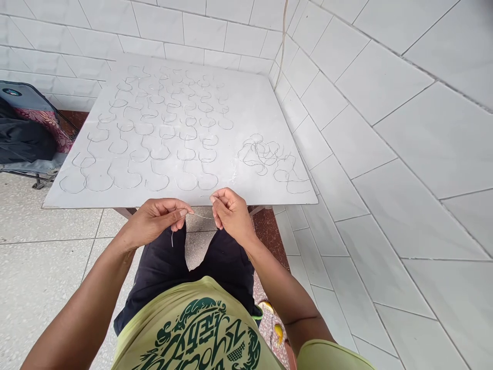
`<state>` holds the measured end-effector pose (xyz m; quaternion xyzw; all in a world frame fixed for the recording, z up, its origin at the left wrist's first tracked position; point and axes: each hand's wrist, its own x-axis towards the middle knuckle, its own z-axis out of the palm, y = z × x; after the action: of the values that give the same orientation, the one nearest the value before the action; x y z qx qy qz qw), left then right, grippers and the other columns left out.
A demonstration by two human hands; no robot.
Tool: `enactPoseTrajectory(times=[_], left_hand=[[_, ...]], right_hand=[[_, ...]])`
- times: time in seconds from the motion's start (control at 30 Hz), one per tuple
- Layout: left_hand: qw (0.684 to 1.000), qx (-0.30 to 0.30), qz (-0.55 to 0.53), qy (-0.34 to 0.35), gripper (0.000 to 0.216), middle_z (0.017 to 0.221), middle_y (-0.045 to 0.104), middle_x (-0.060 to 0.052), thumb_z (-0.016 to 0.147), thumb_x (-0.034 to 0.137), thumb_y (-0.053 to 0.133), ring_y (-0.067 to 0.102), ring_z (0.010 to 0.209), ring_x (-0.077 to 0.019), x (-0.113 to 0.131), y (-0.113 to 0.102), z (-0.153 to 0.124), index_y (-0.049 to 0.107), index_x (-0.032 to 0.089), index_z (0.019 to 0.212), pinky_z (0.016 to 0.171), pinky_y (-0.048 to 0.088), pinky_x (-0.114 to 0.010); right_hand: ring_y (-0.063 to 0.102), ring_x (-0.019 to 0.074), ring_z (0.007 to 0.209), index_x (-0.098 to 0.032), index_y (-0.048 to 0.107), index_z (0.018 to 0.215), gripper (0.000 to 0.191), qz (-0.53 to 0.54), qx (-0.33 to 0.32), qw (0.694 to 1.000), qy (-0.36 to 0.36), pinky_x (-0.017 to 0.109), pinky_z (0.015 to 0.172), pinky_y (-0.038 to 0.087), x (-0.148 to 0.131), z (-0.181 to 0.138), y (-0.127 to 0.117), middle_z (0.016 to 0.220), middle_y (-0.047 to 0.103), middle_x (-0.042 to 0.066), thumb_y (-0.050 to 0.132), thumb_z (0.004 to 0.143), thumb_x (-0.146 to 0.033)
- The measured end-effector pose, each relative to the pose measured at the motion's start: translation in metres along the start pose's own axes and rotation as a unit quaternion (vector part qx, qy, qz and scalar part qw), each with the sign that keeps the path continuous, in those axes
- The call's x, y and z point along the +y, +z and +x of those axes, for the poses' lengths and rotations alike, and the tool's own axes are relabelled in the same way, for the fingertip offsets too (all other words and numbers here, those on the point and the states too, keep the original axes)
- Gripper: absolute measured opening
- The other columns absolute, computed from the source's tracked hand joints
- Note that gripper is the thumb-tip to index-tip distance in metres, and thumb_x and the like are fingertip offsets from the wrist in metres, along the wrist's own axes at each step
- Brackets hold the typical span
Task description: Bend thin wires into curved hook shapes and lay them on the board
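Observation:
A thin, pale wire runs between my two hands, just off the front edge of the white table. My left hand pinches it between thumb and forefinger, and a short end hangs down below the fingers. My right hand is closed on the other end, with its thumb against the forefinger. Beyond the hands, many curved, S-like wire pieces lie in rows over the left and middle of the tabletop. Toward the right lies a tangled heap of wire.
White tiled walls meet the table at the back and right. A cable runs down the corner. At the left stands a folding chair with dark cloth on it. Something yellow lies on the floor at lower right.

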<state>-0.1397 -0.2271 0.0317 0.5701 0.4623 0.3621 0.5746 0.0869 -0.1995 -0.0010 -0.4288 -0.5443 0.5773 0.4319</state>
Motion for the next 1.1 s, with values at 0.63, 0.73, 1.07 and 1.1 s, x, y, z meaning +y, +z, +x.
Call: enactPoseTrajectory(times=[0.63, 0.73, 1.07, 1.1], left_hand=[[0.993, 0.062, 0.093, 0.038, 0.025, 0.081, 0.073, -0.004, 0.097, 0.042, 0.066, 0.066, 0.075, -0.017, -0.011, 0.016, 0.0, 0.081, 0.023, 0.105, 0.072, 0.056, -0.028], [0.991, 0.051, 0.113, 0.05, 0.025, 0.088, 0.077, -0.006, 0.096, 0.04, 0.068, 0.071, 0.082, -0.0193, -0.014, 0.013, -0.003, 0.082, 0.025, 0.11, 0.076, 0.058, -0.029], [0.948, -0.07, 0.29, 0.108, 0.032, 0.092, 0.078, -0.001, 0.103, 0.03, 0.053, 0.072, 0.081, -0.0157, 0.004, -0.001, -0.005, 0.079, 0.029, 0.122, 0.073, 0.055, -0.025], [0.945, -0.076, 0.297, 0.113, 0.032, 0.092, 0.078, -0.001, 0.103, 0.031, 0.052, 0.072, 0.081, -0.0155, 0.005, -0.002, -0.005, 0.079, 0.029, 0.121, 0.073, 0.055, -0.025]], right_hand=[[0.054, 0.0085, 0.042, -0.018, 0.062, 0.083, 0.038, 0.218, -0.108, 0.965, 0.099, 0.021, 0.037, 0.041, 0.02, -0.01, 0.01, 0.062, 0.058, -0.006, 0.074, 0.091, -0.053], [0.049, 0.0068, 0.038, -0.018, 0.061, 0.079, 0.037, 0.233, -0.117, 0.958, 0.122, 0.02, 0.035, 0.036, 0.02, -0.011, 0.009, 0.059, 0.054, -0.007, 0.075, 0.09, -0.05], [0.04, 0.0049, 0.031, -0.018, 0.058, 0.074, 0.035, 0.206, -0.126, 0.949, 0.203, 0.017, 0.027, 0.024, 0.007, -0.013, 0.007, 0.052, 0.048, -0.01, 0.08, 0.083, -0.043], [0.04, 0.0049, 0.031, -0.018, 0.058, 0.074, 0.034, 0.203, -0.127, 0.949, 0.205, 0.017, 0.027, 0.024, 0.006, -0.013, 0.006, 0.052, 0.048, -0.01, 0.08, 0.083, -0.043]])
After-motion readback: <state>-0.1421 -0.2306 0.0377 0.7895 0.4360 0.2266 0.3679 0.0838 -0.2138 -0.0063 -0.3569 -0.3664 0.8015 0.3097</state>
